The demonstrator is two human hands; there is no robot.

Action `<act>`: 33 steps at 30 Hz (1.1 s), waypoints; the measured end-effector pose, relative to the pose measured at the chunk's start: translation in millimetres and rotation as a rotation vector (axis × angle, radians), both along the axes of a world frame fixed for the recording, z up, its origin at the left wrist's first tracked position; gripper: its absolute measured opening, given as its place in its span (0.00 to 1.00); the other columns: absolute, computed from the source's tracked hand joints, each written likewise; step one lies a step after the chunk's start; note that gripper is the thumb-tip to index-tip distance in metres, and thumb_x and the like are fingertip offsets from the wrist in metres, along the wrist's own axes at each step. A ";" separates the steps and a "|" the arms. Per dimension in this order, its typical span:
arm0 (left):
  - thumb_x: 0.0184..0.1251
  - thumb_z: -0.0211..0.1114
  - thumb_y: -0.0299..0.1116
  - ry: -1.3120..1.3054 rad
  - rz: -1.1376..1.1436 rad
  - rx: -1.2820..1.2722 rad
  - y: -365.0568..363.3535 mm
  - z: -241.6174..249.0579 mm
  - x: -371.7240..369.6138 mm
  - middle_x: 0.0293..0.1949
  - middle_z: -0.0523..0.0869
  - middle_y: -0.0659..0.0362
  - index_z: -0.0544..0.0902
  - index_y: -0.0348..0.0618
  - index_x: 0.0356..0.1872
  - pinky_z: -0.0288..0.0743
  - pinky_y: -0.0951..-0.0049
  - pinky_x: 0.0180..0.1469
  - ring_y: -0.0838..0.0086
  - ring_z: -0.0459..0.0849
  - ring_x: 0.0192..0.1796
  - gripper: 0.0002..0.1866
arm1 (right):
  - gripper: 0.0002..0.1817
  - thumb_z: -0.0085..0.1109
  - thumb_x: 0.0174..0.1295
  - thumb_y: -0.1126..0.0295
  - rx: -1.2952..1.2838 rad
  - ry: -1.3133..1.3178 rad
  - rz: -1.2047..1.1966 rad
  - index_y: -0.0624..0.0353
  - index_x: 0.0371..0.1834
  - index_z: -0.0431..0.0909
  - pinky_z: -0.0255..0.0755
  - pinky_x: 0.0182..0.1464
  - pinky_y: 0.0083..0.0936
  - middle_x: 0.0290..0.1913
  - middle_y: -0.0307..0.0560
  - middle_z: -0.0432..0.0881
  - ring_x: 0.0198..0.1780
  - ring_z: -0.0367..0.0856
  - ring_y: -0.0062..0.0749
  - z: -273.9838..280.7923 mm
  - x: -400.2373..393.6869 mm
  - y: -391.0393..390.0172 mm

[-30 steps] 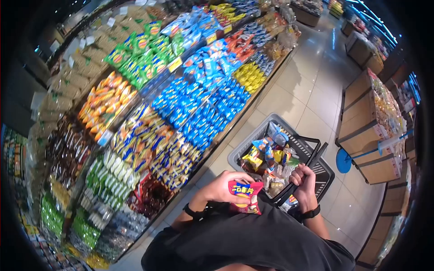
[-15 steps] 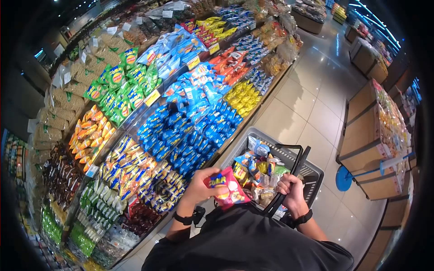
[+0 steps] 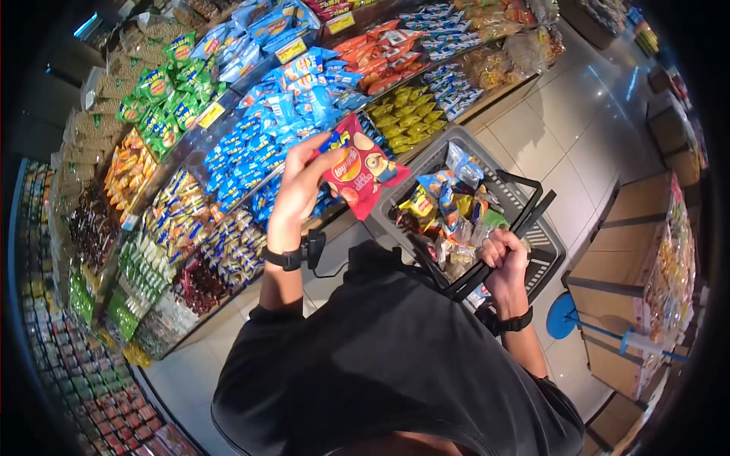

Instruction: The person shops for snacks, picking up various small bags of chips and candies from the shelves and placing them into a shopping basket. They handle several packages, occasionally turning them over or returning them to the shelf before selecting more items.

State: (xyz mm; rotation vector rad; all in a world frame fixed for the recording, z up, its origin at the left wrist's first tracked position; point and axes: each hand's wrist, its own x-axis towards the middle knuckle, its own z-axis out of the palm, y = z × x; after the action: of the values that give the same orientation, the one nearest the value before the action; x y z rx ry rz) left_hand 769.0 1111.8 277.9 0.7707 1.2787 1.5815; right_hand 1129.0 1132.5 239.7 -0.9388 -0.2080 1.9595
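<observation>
My left hand (image 3: 304, 178) pinches a red bag of chips (image 3: 360, 169) by its left edge. The bag's printed front faces up, and it is raised near the shelf's edge, left of the basket. Closed around the black handle (image 3: 525, 216) of a grey shopping basket (image 3: 456, 137) is my right hand (image 3: 505, 258). Inside the basket lie several snack packets, among them a yellow one (image 3: 418, 204) and a blue one (image 3: 465, 166). Blue chip bags (image 3: 293, 95) are heaped on the shelf just beyond my left hand.
Sloping shelves carry green bags (image 3: 163, 95), orange-red bags (image 3: 380, 55) and yellow packets (image 3: 407, 118). Yellow price tags (image 3: 291, 51) line the shelf dividers. At the right stand a wooden display case (image 3: 620, 266) and a blue round disc (image 3: 562, 316) on the tiled floor.
My left hand has lifted the red bag up and away from my body, and its front now shows more fully. My right hand stays on the handle. The view has turned and shifted.
</observation>
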 end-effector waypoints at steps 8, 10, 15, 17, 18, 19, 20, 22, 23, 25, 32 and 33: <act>0.64 0.62 0.22 0.005 -0.009 0.035 66.6 -4.7 3.8 0.48 0.85 0.56 0.78 0.31 0.60 0.76 0.77 0.48 0.77 0.83 0.46 0.22 | 0.14 0.54 0.67 0.75 -0.059 0.088 -0.042 0.51 0.24 0.63 0.54 0.19 0.17 0.18 0.28 0.53 0.16 0.51 0.16 -31.5 39.8 87.0; 0.63 0.62 0.21 0.141 -0.103 0.082 89.9 -2.1 1.9 0.49 0.86 0.57 0.79 0.31 0.59 0.74 0.77 0.54 0.77 0.82 0.51 0.21 | 0.16 0.53 0.67 0.75 -0.093 0.095 -0.068 0.51 0.22 0.62 0.54 0.19 0.17 0.18 0.29 0.53 0.16 0.50 0.17 -35.0 43.3 111.7; 0.62 0.63 0.17 0.365 -0.182 0.134 160.1 -5.5 5.0 0.51 0.86 0.55 0.79 0.31 0.59 0.74 0.76 0.58 0.78 0.81 0.54 0.22 | 0.11 0.53 0.66 0.75 -0.030 0.001 -0.132 0.53 0.26 0.65 0.52 0.21 0.17 0.20 0.28 0.54 0.18 0.50 0.17 -27.6 58.0 175.4; 0.62 0.63 0.17 0.352 -0.241 0.110 197.0 -12.1 7.1 0.52 0.86 0.54 0.78 0.31 0.60 0.74 0.74 0.59 0.77 0.81 0.55 0.22 | 0.12 0.53 0.66 0.75 -0.044 -0.056 -0.186 0.52 0.26 0.64 0.52 0.21 0.18 0.20 0.28 0.54 0.18 0.50 0.17 -18.4 58.1 203.5; 0.61 0.63 0.17 0.323 -0.254 0.081 206.5 -9.8 10.0 0.52 0.86 0.54 0.79 0.31 0.59 0.74 0.74 0.59 0.76 0.81 0.55 0.22 | 0.12 0.53 0.66 0.75 -0.066 -0.092 -0.222 0.52 0.25 0.64 0.52 0.21 0.18 0.20 0.29 0.54 0.18 0.50 0.17 -14.4 56.3 208.7; 0.61 0.63 0.18 0.387 -0.244 0.094 216.6 -15.4 11.5 0.52 0.86 0.53 0.79 0.31 0.59 0.74 0.73 0.60 0.76 0.81 0.55 0.23 | 0.12 0.53 0.66 0.76 -0.069 -0.107 -0.257 0.52 0.25 0.64 0.51 0.21 0.18 0.20 0.29 0.54 0.19 0.49 0.17 -10.1 53.4 215.2; 0.61 0.65 0.19 0.469 -0.282 0.120 225.3 -19.3 9.8 0.53 0.86 0.54 0.80 0.33 0.59 0.74 0.73 0.60 0.76 0.81 0.56 0.22 | 0.12 0.53 0.65 0.76 -0.068 -0.051 -0.240 0.51 0.26 0.64 0.50 0.21 0.18 0.20 0.28 0.54 0.18 0.49 0.17 -14.9 59.1 223.1; 0.62 0.67 0.22 0.429 -0.315 0.102 238.3 -21.9 15.7 0.53 0.86 0.55 0.80 0.34 0.59 0.74 0.73 0.60 0.76 0.82 0.56 0.22 | 0.11 0.53 0.65 0.76 -0.076 -0.019 -0.232 0.51 0.27 0.65 0.49 0.20 0.18 0.20 0.28 0.54 0.18 0.49 0.16 -17.0 63.0 237.0; 0.63 0.67 0.23 0.465 -0.328 0.082 245.1 -20.9 17.4 0.53 0.86 0.56 0.80 0.35 0.59 0.75 0.73 0.60 0.76 0.82 0.54 0.21 | 0.09 0.53 0.66 0.76 -0.074 -0.044 -0.235 0.51 0.29 0.66 0.48 0.20 0.18 0.20 0.28 0.54 0.18 0.49 0.16 -16.8 62.1 244.5; 0.66 0.66 0.22 0.376 -0.376 0.012 256.8 -22.5 21.3 0.53 0.85 0.58 0.79 0.34 0.60 0.76 0.73 0.58 0.78 0.81 0.55 0.20 | 0.09 0.52 0.65 0.77 -0.068 -0.063 -0.223 0.51 0.30 0.67 0.48 0.19 0.18 0.20 0.28 0.54 0.18 0.49 0.16 -11.1 60.7 257.8; 0.68 0.64 0.23 0.265 -0.365 -0.066 278.2 -27.5 64.2 0.55 0.84 0.59 0.78 0.36 0.62 0.73 0.74 0.60 0.77 0.80 0.57 0.21 | 0.10 0.54 0.66 0.76 -0.112 0.044 -0.122 0.51 0.28 0.67 0.48 0.18 0.17 0.19 0.28 0.54 0.17 0.48 0.16 -19.0 107.2 327.1; 0.68 0.65 0.24 0.255 -0.364 -0.081 277.3 -29.0 73.9 0.55 0.84 0.58 0.78 0.36 0.62 0.73 0.74 0.60 0.77 0.80 0.57 0.21 | 0.13 0.54 0.66 0.76 -0.103 0.035 -0.096 0.51 0.24 0.64 0.49 0.18 0.17 0.19 0.29 0.54 0.16 0.49 0.16 -13.3 110.8 337.7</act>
State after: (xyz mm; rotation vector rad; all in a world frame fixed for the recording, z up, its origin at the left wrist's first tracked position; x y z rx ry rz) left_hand 842.9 1389.1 248.9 1.1111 1.2853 1.1602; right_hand 1239.8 1470.2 226.4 -0.9621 -0.0407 1.9113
